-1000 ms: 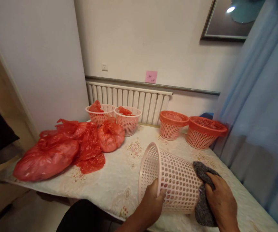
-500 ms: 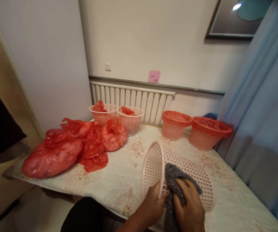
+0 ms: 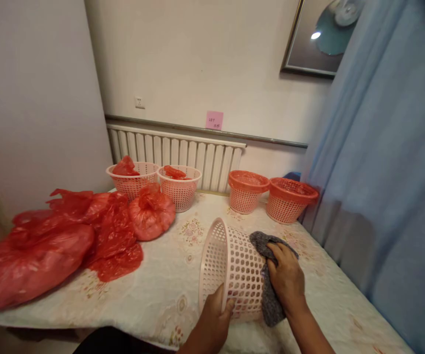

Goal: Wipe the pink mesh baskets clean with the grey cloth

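A pale pink plastic basket with a grid of holes lies on its side on the table, its mouth facing left. My left hand grips its rim at the near side, thumb outside and fingers inside the mouth. In my right hand is a grey cloth, pressed against the basket's outer wall toward the base. The cloth hangs down below the hand and covers the basket's bottom end.
Red plastic bags, some bulging, lie at the left. Behind them stand two pale pink baskets with red plastic inside. Two red-lined baskets are at the back right. A blue curtain hangs along the right edge.
My right hand and the cloth have slid from near the rim toward the basket's base. My left hand still holds the rim. The view has turned right.
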Motion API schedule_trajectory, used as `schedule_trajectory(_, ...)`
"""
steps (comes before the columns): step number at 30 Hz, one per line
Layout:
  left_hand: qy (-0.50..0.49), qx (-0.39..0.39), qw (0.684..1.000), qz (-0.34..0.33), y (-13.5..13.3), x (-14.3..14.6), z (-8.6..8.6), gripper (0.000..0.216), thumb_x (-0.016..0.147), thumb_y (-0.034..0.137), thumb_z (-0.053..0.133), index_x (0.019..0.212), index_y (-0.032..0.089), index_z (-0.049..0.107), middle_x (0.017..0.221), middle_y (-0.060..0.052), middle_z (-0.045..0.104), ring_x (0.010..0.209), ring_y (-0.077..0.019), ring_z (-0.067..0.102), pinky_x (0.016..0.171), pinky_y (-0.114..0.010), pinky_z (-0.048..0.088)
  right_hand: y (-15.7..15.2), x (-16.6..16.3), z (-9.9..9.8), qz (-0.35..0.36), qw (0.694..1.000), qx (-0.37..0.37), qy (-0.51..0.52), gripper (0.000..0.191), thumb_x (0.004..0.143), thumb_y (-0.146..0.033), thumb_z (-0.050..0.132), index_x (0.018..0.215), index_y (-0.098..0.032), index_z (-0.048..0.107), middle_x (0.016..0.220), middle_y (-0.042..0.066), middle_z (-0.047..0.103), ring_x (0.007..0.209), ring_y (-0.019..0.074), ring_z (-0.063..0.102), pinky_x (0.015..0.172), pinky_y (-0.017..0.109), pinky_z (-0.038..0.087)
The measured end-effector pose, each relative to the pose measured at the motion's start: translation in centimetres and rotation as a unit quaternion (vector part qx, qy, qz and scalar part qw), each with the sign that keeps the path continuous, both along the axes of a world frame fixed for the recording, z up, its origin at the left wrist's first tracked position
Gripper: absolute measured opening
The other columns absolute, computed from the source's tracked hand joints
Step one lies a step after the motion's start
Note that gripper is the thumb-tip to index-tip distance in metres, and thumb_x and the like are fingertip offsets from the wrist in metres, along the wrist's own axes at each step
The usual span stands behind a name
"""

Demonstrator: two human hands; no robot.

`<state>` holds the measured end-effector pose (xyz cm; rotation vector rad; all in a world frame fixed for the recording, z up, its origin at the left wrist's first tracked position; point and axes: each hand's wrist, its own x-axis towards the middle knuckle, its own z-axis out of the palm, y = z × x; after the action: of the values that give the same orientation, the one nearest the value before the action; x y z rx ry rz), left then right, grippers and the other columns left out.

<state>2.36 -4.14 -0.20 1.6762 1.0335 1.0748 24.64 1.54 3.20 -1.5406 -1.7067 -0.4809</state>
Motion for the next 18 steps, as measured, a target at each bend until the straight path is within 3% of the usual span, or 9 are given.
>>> schedule_trajectory(4, 0.003, -0.016, 1.000, 0.022, 0.3, -0.1, -0.8, 0.037, 0.087, 0.029, 0.048, 0.121, 0.016, 0.057, 0.117, -0.010, 0.066, 0.109, -0.0267, 0.057, 0.097, -0.038, 0.041, -0.7, 4.9, -1.9, -0.074, 0.997, -0.015, 0.009, 0.035, 0.079, -0.022, 0.042, 0.110, -0.017, 0.060, 0.113, 0.010, 0.057, 0.105, 0.0247, 0.050, 0.092, 0.042, 0.041)
schedule_trajectory(8, -0.009, -0.008, 1.000, -0.005, 0.4, -0.4, -0.5, 0.035, 0.088, 0.030, 0.046, 0.119, 0.019, 0.060, 0.115, -0.007, 0.067, 0.106, -0.0252, 0.059, 0.098, -0.037, 0.042, -2.8, 5.8, -3.9, -0.108, 0.994, 0.000, 0.032, 0.037, 0.080, -0.024, 0.041, 0.112, -0.017, 0.058, 0.112, 0.011, 0.055, 0.104, 0.0273, 0.050, 0.091, 0.044, 0.042)
schedule_trajectory(13, -0.014, 0.004, 0.999, -0.039, 0.7, -0.7, 0.4, 0.036, 0.090, 0.033, 0.045, 0.120, 0.019, 0.058, 0.115, -0.007, 0.067, 0.104, -0.0247, 0.060, 0.097, -0.036, 0.043, -5.3, -0.2, -4.6, -0.061, 0.995, 0.026, 0.075, 0.035, 0.081, -0.022, 0.042, 0.113, -0.017, 0.055, 0.113, 0.012, 0.052, 0.105, 0.0292, 0.049, 0.090, 0.047, 0.043)
schedule_trajectory(18, -0.031, 0.010, 0.998, -0.054, 0.8, -0.6, 0.1, 0.039, 0.090, 0.038, 0.044, 0.121, 0.017, 0.057, 0.119, -0.008, 0.065, 0.110, -0.0246, 0.058, 0.101, -0.036, 0.041, -6.3, -8.2, -1.7, 0.077, 0.994, 0.027, 0.067, 0.041, 0.076, -0.012, 0.047, 0.116, -0.020, 0.054, 0.119, 0.010, 0.050, 0.110, 0.0259, 0.047, 0.092, 0.044, 0.043)
